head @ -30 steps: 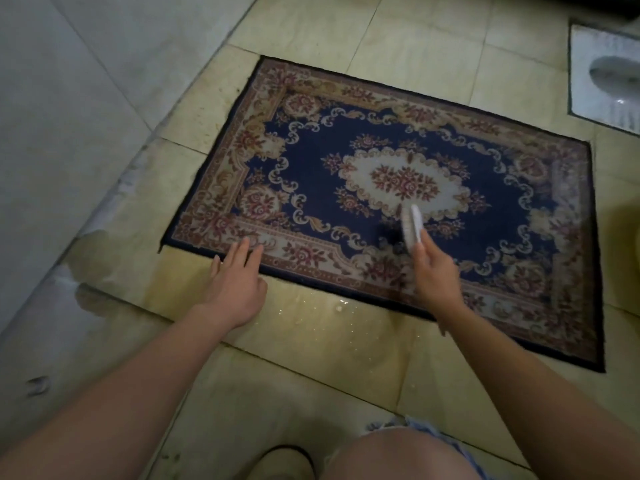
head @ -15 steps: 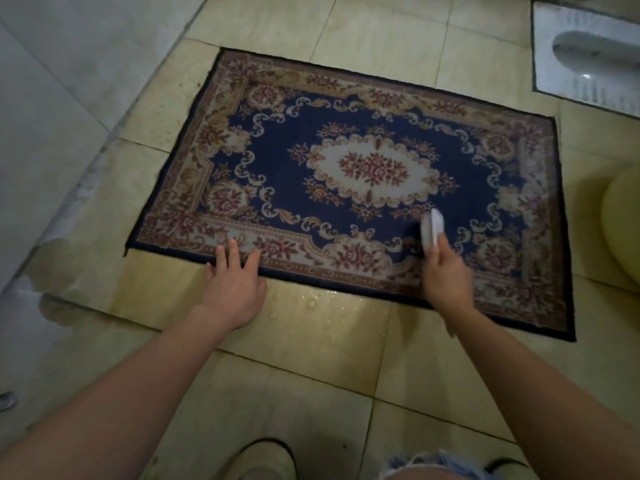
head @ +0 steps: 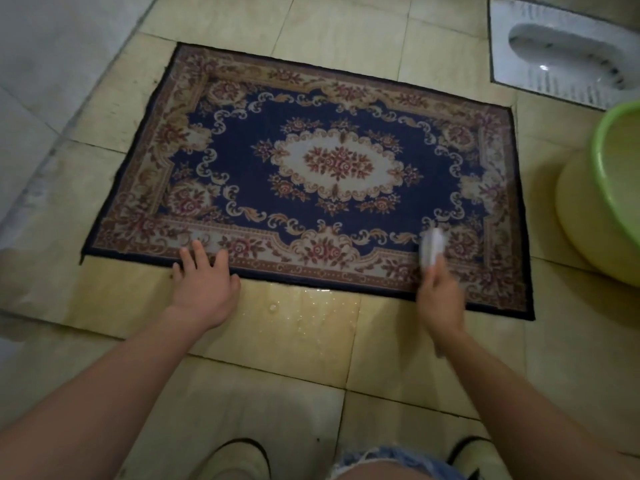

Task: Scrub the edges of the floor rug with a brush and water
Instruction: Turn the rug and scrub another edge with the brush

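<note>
A blue floor rug [head: 311, 140] with a floral border and pale centre medallion lies flat on the tiled floor. My left hand [head: 204, 282] presses flat on its near edge, fingers spread over the border at the left. My right hand [head: 440, 296] grips a white brush [head: 432, 245], blurred with motion, on the near border towards the right corner. Water drops [head: 298, 310] glisten on the tile just in front of the rug's near edge.
A green and yellow basin [head: 602, 202] stands at the right, close to the rug's right edge. A white squat toilet pan [head: 561, 53] is set in the floor at the far right. A grey wall [head: 52, 57] runs along the left. My shoes [head: 239, 459] show at the bottom.
My right hand has carried the brush rightward along the rug's near border towards the right corner. My left hand stays pressed on the near edge. The view has shifted, bringing the basin in.
</note>
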`<act>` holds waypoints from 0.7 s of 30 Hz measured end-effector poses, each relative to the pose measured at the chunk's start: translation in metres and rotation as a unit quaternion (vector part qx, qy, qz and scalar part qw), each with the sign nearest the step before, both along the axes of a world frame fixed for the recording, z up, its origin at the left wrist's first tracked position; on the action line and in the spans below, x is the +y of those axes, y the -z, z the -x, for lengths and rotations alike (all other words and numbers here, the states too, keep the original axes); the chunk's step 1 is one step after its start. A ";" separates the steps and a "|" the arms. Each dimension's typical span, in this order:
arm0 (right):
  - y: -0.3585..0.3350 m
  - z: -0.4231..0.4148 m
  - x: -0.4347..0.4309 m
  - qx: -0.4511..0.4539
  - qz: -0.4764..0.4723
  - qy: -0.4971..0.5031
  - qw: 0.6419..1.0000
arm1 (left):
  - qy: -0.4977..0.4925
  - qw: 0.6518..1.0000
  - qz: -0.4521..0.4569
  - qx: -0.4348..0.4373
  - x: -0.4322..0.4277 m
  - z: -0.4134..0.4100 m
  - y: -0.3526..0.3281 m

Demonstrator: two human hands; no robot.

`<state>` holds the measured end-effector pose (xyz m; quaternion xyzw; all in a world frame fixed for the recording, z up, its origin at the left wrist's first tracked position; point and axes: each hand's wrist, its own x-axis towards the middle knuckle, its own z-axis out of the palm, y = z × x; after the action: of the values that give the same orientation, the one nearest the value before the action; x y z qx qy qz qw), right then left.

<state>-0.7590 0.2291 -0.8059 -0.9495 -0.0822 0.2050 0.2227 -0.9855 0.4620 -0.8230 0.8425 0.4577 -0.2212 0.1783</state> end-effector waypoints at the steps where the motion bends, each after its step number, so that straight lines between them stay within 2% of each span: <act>1: 0.005 0.020 0.002 0.027 0.000 -0.059 0.998 | -0.004 1.000 0.002 0.004 0.000 -0.002 0.000; 3: 0.009 0.063 0.008 0.099 -0.025 -0.192 0.976 | -0.010 1.000 0.008 0.011 0.000 -0.005 -0.001; 6: 0.006 0.079 0.008 0.165 -0.055 -0.269 0.947 | -0.009 1.000 0.010 0.007 0.000 -0.005 -0.002; 8: -0.002 0.060 0.003 0.153 -0.079 -0.233 0.957 | -0.004 1.000 0.007 0.006 0.001 -0.003 -0.001; 11: -0.006 0.019 -0.017 0.076 -0.104 -0.079 0.988 | 0.002 1.000 -0.001 0.004 -0.001 0.000 0.000; 14: -0.007 -0.024 -0.050 -0.007 -0.068 0.050 0.996 | -0.003 1.000 -0.005 0.000 -0.001 -0.002 0.002; 16: -0.004 -0.049 -0.073 -0.032 -0.008 0.115 0.993 | -0.009 1.000 -0.003 -0.003 -0.002 -0.005 0.002; 18: -0.001 -0.054 -0.080 -0.036 0.031 0.147 0.988 | -0.018 1.000 -0.002 -0.005 -0.003 -0.007 0.002; 21: 0.007 -0.012 -0.052 -0.021 0.020 0.081 0.996 | -0.023 1.000 -0.006 -0.011 -0.005 -0.010 0.002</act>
<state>-0.7469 0.1772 -0.8133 -0.9614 -0.0055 0.1685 0.2175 -0.9754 0.4573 -0.8254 0.8350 0.4764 -0.2055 0.1833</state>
